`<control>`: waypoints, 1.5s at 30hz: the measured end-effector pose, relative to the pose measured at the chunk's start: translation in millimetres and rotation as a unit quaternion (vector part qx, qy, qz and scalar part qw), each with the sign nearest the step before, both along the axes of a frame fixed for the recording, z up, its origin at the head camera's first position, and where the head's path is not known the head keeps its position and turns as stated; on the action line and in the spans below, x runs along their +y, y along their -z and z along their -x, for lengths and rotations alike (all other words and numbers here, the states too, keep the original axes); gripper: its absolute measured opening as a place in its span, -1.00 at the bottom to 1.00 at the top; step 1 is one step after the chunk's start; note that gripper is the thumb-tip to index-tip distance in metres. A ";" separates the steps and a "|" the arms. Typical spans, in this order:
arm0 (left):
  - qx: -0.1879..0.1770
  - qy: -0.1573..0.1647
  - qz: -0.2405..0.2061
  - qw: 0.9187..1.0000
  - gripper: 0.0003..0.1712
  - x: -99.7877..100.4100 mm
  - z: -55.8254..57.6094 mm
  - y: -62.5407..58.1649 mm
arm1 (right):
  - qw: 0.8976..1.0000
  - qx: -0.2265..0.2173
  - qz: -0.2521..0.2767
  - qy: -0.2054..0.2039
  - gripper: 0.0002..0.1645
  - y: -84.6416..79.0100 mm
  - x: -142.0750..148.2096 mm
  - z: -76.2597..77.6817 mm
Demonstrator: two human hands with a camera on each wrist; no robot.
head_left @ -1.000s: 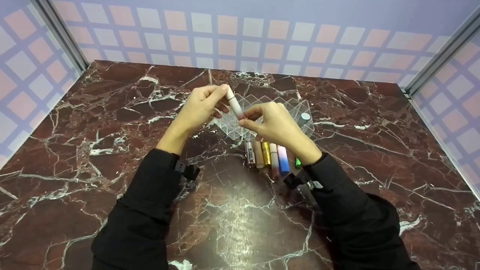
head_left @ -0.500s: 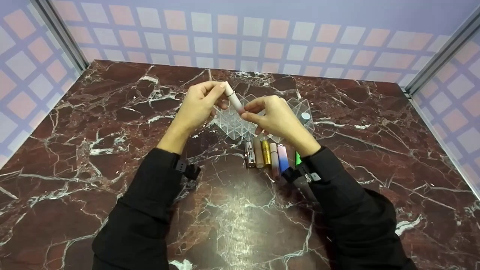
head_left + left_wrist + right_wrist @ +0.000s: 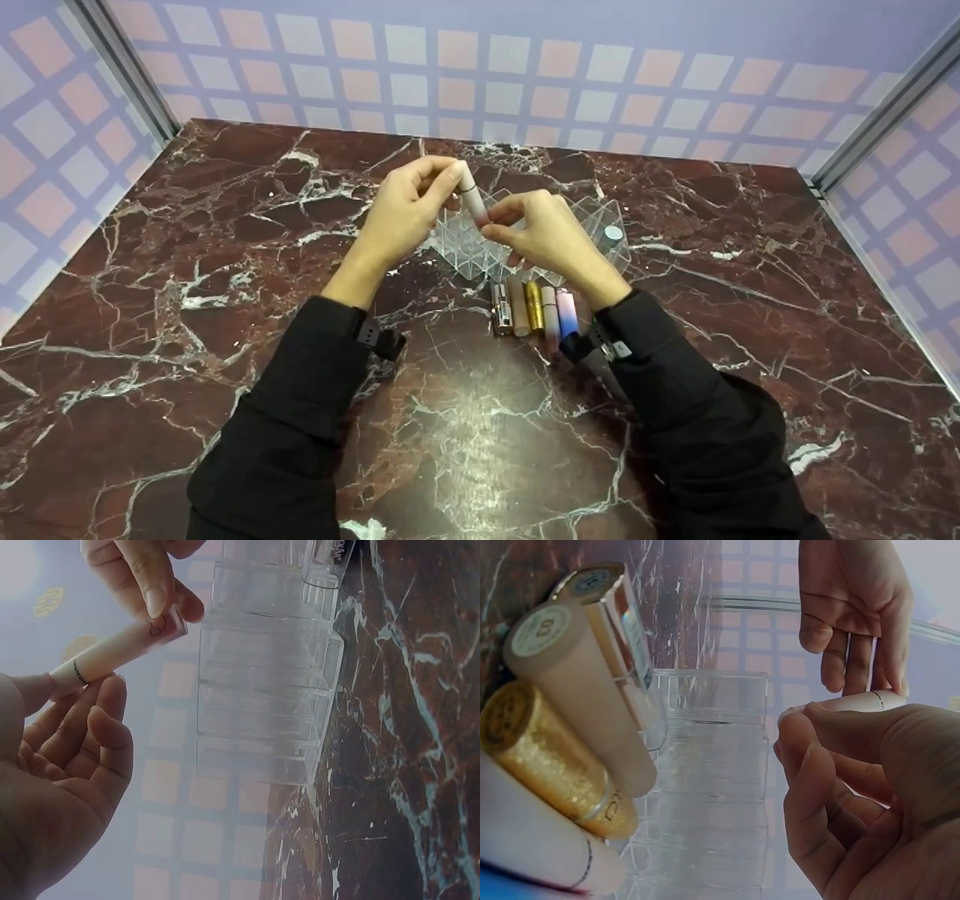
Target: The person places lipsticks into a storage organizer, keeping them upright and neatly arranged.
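Note:
A slim lipstick tube (image 3: 472,201), white fading to pink at its lower end, is held tilted above a clear plastic organizer (image 3: 457,247). My left hand (image 3: 405,199) pinches its white upper end between thumb and fingers. The pink end is pinched by my right hand (image 3: 551,232), thumb against fingertips. In the left wrist view the lipstick tube (image 3: 112,652) shows a dark ring near the white end and a small printed mark on the pink part. From the right wrist, my own fingers cover most of the pink end.
Lipsticks lie in a row before the organizer: a clear-and-silver tube (image 3: 502,311), a brown tube (image 3: 520,311), a gold tube (image 3: 534,306), a pale pink tube (image 3: 551,315) and a pink-blue tube (image 3: 568,315). A round-topped tube (image 3: 613,236) stands in the organizer's right side. Patterned panels enclose the marble table.
Both hands keep hold of the lipstick tube. It has risen slightly and stands a little steeper. The right forearm has shifted left, and its sleeve now covers the green item.

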State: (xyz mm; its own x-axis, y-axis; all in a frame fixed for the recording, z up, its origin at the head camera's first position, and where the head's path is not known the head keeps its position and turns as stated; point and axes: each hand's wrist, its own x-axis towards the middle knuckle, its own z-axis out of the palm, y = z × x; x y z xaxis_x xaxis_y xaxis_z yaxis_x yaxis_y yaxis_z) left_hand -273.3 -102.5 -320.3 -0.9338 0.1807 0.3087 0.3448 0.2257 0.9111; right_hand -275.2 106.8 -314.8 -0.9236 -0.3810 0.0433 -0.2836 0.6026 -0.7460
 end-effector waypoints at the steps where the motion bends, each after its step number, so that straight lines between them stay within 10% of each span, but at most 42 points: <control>1: 0.006 0.001 0.007 1.000 -0.63 0.9 -0.1 0.2 | 1.000 0.001 -0.001 0.000 -0.75 0.5 0.1 0.1; 45: 0.088 -0.027 0.126 0.988 -0.64 -0.7 1.2 3.7 | 0.990 0.099 -0.098 0.009 -0.82 9.8 -28.5 15.0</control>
State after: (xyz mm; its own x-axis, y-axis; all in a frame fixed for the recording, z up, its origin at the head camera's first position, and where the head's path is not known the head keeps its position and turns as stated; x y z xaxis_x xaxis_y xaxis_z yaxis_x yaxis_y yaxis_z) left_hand -274.5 -103.1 -324.0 -0.8802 0.2240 0.4185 0.4740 0.4608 0.7503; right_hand -290.2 78.3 -324.6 -0.9112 -0.3835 0.1506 -0.4001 0.7361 -0.5459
